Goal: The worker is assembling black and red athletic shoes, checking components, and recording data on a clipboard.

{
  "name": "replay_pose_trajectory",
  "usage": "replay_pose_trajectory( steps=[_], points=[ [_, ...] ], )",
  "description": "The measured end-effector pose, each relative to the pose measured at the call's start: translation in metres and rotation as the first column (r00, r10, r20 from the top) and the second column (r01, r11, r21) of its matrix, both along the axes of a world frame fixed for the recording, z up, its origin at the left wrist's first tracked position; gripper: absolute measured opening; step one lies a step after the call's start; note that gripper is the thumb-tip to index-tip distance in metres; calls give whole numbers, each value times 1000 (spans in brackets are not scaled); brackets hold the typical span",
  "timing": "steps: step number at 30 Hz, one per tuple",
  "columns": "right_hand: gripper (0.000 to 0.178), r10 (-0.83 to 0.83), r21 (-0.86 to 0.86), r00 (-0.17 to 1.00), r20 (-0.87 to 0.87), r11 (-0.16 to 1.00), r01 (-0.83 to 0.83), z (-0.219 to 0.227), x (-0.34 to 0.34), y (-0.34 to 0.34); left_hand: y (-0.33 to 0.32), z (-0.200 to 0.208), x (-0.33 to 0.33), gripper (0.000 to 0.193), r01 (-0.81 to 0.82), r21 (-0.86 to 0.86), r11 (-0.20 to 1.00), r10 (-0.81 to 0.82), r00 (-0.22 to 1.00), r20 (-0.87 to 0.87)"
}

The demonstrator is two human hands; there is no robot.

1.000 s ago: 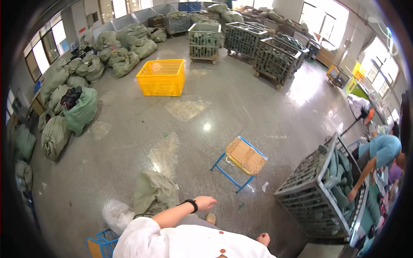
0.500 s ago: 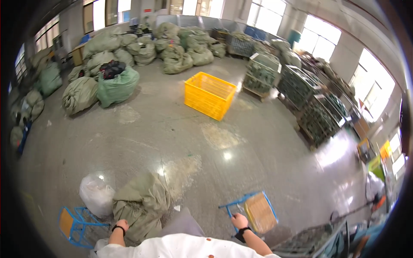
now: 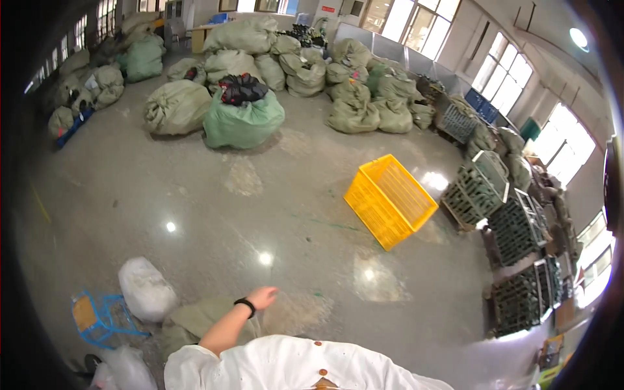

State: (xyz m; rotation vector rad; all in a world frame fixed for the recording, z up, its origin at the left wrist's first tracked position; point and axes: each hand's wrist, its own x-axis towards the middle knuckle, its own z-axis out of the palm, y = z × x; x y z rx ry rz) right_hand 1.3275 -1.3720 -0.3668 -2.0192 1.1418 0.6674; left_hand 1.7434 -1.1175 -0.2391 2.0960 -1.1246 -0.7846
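Observation:
My left hand point(image 3: 263, 298), with a black band at the wrist, hangs in front of my body over the floor. It holds nothing, and its fingers, small and slightly blurred, look loosely apart. Under that forearm lies a slack grey-green sack point(image 3: 211, 318), partly hidden by the arm and my white top. A stuffed white plastic bag point(image 3: 146, 290) rests beside the sack, and a blue-framed stool point(image 3: 107, 318) with a wooden seat stands left of it. My right hand is out of sight. Ahead to the right, a yellow plastic crate point(image 3: 387, 203) sits on the floor, touched by neither hand.
A full green sack point(image 3: 244, 122) with dark items on top stands ahead, beside piled grey-green sacks point(image 3: 351, 107). Metal cage bins point(image 3: 520, 227) line the right side under windows. More sacks point(image 3: 104, 86) are at the far left. Another clear plastic bag point(image 3: 127, 367) lies at lower left.
The view has turned to the right and the yellow crate appears nearer. My left hand has moved up and forward, away from the sack. My right hand and the stool beside it have left view.

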Motion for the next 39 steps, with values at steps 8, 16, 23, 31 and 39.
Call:
replay_pose_trajectory(
  steps=[8,16,23,31,39],
  points=[
    [32,330,262,802,-498,939,-223,-33,92,-236,-130,4,227,30,-262,112,959,249,961,122],
    [28,258,-32,961,-98,965,-262,108,584,-455,-163,5,304,32,-349,856,382,540,836,100],
    [29,74,134,946,317,984,-121,169,894,-557,-254,-88,450,32,-284,882,376,608,794,-3],
    [29,482,-282,873,-71,830,-481,26,913,-818,-677,-31,856,33,-205,252,946,181,977,115],
    [25,-171,-293,960,-222,951,102,19,1003,-1006,-980,26,1101,26,-49,-18,999,52,947,317]
  ],
)
